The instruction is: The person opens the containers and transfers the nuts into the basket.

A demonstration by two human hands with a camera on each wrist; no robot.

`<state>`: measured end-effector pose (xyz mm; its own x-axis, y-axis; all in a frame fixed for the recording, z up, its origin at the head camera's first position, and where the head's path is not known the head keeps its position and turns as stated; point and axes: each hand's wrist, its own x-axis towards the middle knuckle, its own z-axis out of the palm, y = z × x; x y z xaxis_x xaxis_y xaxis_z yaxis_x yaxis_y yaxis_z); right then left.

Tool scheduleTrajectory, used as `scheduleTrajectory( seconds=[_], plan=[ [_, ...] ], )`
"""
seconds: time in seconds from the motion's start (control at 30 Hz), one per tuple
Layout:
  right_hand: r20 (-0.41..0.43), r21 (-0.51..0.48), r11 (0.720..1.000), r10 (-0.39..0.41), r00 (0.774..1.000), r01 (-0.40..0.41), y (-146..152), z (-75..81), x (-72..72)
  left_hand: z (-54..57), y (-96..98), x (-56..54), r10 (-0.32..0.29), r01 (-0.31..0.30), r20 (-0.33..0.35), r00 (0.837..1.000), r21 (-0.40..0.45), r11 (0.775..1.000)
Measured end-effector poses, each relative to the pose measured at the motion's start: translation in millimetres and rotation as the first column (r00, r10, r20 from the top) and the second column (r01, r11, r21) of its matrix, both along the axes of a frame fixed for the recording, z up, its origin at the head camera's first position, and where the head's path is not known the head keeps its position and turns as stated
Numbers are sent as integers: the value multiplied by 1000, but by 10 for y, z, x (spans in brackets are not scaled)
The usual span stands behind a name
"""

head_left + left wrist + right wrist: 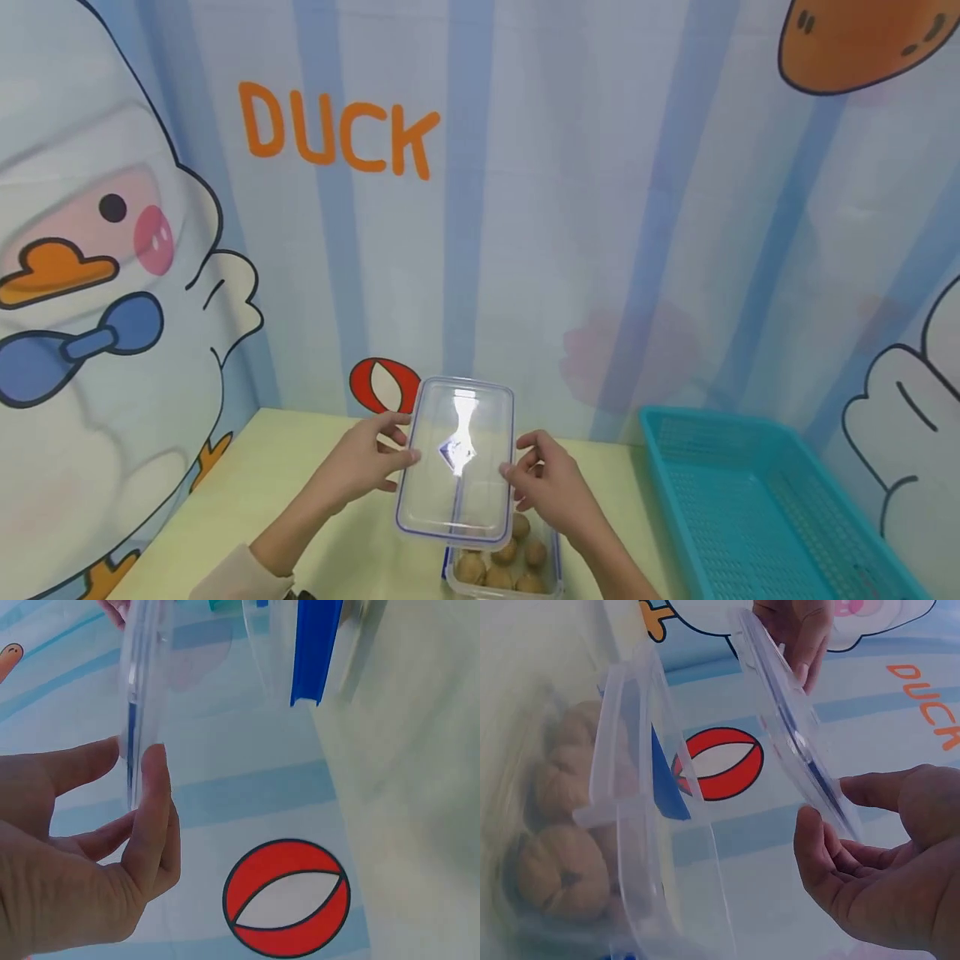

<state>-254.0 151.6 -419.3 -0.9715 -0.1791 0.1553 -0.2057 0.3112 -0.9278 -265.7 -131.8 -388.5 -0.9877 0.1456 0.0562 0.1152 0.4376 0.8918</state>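
Note:
A clear rectangular lid [435, 492] with a blue seal line is held tilted up above the table. My left hand [367, 458] pinches its left edge between thumb and fingers, and my right hand [551, 483] pinches the right edge. Both grips show in the wrist views, where the lid [787, 712] appears nearly edge-on. Below and slightly right of it stands a clear plastic container [558, 562] with several brown walnuts [471, 568] inside. The lid hides its far left part in the head view. A blue side latch [311, 652] hangs on the container.
A turquoise plastic basket [675, 500] sits on the right of the pale yellow table [330, 567]. Behind the table hangs a striped curtain [525, 250] printed with a duck and lettering.

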Motion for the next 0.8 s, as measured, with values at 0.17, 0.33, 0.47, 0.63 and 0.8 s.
scheduleTrajectory(
  seconds=[0.17,0.33,0.47,0.63,0.8],
  plan=[
    [-18,-8,1000,-11,1000,11,-251,5,-77,23,-166,-49,59,-63,-59,997,-78,995],
    [-6,-54,999,-6,1000,6,-458,62,-58,42,-318,-89,85,-102,-129,988,-131,986],
    [-8,-85,996,30,1000,-30,-568,116,-25,84,-410,-97,92,-123,-180,979,-173,977],
    [46,-159,987,46,998,-38,-701,161,-4,138,-486,-96,116,-159,-219,969,-189,969],
    [111,-298,954,56,992,-20,-856,180,32,166,-577,-57,167,-194,-202,965,-123,973]
  ],
)
